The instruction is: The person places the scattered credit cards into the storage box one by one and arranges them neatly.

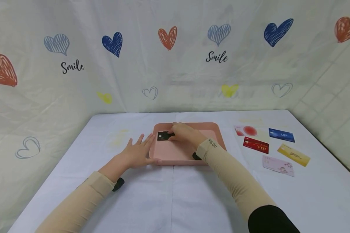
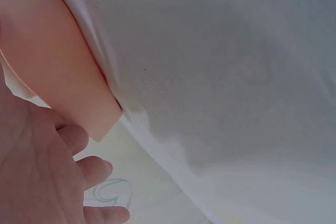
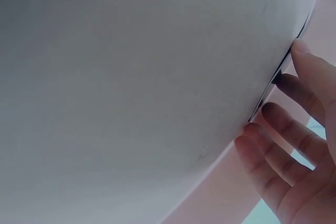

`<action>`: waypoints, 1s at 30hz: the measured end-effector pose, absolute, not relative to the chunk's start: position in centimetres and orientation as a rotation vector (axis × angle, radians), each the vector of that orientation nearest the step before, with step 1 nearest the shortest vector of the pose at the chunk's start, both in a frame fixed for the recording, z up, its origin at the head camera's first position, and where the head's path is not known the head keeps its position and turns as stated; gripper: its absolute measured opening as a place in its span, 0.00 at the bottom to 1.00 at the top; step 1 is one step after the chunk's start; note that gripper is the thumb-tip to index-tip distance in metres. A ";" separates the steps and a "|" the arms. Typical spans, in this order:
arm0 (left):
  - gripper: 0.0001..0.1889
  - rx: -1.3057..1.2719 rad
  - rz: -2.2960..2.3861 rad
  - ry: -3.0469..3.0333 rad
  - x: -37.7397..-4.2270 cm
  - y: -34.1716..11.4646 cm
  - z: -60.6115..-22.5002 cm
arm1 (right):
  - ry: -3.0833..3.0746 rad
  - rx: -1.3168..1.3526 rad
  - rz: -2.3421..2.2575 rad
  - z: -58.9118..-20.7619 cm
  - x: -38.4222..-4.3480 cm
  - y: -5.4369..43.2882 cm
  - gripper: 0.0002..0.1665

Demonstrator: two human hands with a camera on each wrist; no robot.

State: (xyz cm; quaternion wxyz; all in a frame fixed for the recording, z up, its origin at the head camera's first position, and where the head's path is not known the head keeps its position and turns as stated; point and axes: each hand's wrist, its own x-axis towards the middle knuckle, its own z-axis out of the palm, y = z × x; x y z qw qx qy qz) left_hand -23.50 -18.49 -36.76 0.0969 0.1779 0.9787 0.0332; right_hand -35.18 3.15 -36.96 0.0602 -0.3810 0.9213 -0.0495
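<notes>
Pinching a black card (image 1: pixel 163 136) by its right end: that's the right hand (image 1: pixel 186 132), thumb and fingertips closed on it. Card is in the back left part of the pink tray (image 1: pixel 175 152), chip side up. Left hand (image 1: pixel 137 153) is spread, fingers straight, against the tray's left wall, thumb at the front left corner. Hands apart from each other, both at the tray. Tray sits flat on the white tabletop (image 1: pixel 145 200).

Five more cards lie on the tabletop, right of the tray: white-red card (image 1: pixel 249 130) and blue card (image 1: pixel 281 135) at the back, red card (image 1: pixel 255 145) and yellow card (image 1: pixel 293 155) in the middle, pink card (image 1: pixel 278 165) nearest the person. Red one reads VIP. Beige sleeves (image 1: pixel 87 194) on both arms. Backdrop (image 1: pixel 189 74) behind has hearts and "Smile" printed on it.
</notes>
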 end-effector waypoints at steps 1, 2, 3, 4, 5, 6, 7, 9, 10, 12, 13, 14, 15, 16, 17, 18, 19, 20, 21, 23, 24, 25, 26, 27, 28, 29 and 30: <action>0.59 0.527 0.099 2.898 -23.5 -18.5 -36.8 | 2.791 -1.145 -0.159 -36.9 -35.1 3.2 0.20; 0.59 0.527 0.100 2.898 -23.5 -18.5 -36.8 | 2.793 -1.135 -0.169 -36.9 -35.1 3.1 0.20; 0.59 0.527 0.101 2.899 -23.5 -18.5 -36.8 | 2.796 -1.130 -0.175 -36.9 -35.1 3.2 0.20; 0.59 0.529 0.102 2.900 -23.5 -18.5 -36.8 | 2.798 -1.128 -0.180 -36.9 -35.1 3.2 0.20; 0.59 0.529 0.103 2.901 -23.5 -18.5 -36.8 | 2.801 -1.126 -0.185 -36.9 -35.0 3.2 0.20; 0.59 0.530 0.106 2.903 -23.5 -18.5 -36.8 | 2.802 -1.129 -0.192 -36.9 -35.0 3.2 0.20; 0.59 0.530 0.110 2.903 -23.5 -18.5 -36.8 | 2.801 -1.128 -0.198 -36.9 -35.0 3.2 0.20; 0.59 0.527 0.119 2.901 -23.5 -18.5 -36.8 | 2.801 -1.126 -0.203 -36.9 -35.0 3.2 0.20; 0.59 0.525 0.122 2.899 -23.5 -18.5 -36.8 | 2.801 -1.119 -0.208 -36.8 -35.0 3.2 0.20; 0.60 0.520 0.131 2.896 -23.5 -18.5 -36.7 | 2.803 -1.100 -0.219 -36.8 -35.0 3.2 0.21; 0.59 0.518 0.132 2.894 -23.5 -18.5 -36.7 | 2.804 -1.090 -0.221 -36.8 -35.0 3.2 0.22; 0.59 0.516 0.130 2.892 -23.5 -18.5 -36.6 | 2.806 -1.080 -0.222 -36.8 -35.0 3.2 0.22; 0.59 0.516 0.128 2.892 -23.5 -18.5 -36.6 | 2.806 -1.076 -0.221 -36.8 -35.0 3.2 0.22; 0.59 0.514 0.125 2.891 -23.5 -18.5 -36.6 | 2.809 -1.075 -0.220 -36.9 -35.1 3.3 0.22; 0.59 0.514 0.124 2.891 -23.5 -18.5 -36.7 | 2.811 -1.078 -0.217 -36.9 -35.1 3.3 0.22; 0.59 0.513 0.120 2.891 -23.5 -18.5 -36.7 | 2.812 -1.084 -0.214 -36.9 -35.1 3.4 0.22; 0.59 0.513 0.117 2.892 -23.5 -18.5 -36.7 | 2.813 -1.087 -0.214 -37.0 -35.2 3.4 0.22; 0.59 0.512 0.112 2.892 -23.5 -18.5 -36.7 | 2.813 -1.089 -0.216 -37.0 -35.2 3.5 0.22; 0.59 0.512 0.111 2.893 -23.5 -18.5 -36.7 | 2.813 -1.091 -0.220 -37.0 -35.2 3.5 0.21; 0.59 0.513 0.108 2.895 -23.5 -18.5 -36.6 | 2.813 -1.094 -0.231 -36.9 -35.2 3.5 0.21; 0.59 0.513 0.106 2.894 -23.5 -18.4 -36.6 | 2.812 -1.092 -0.237 -36.9 -35.1 3.5 0.21; 0.59 0.512 0.108 2.893 -23.5 -18.4 -36.6 | 2.810 -1.093 -0.238 -36.9 -35.1 3.5 0.21; 0.59 0.511 0.110 2.892 -23.5 -18.4 -36.5 | 2.809 -1.093 -0.237 -36.8 -35.1 3.5 0.21; 0.59 0.510 0.111 2.891 -23.5 -18.4 -36.5 | 2.808 -1.090 -0.235 -36.8 -35.0 3.5 0.21; 0.59 0.511 0.112 2.890 -23.5 -18.4 -36.5 | 2.806 -1.085 -0.234 -36.8 -35.0 3.5 0.21; 0.59 0.510 0.111 2.890 -23.5 -18.4 -36.5 | 2.803 -1.078 -0.234 -36.7 -35.0 3.5 0.21; 0.59 0.508 0.114 2.888 -23.5 -18.3 -36.5 | 2.798 -1.071 -0.234 -36.7 -35.0 3.5 0.22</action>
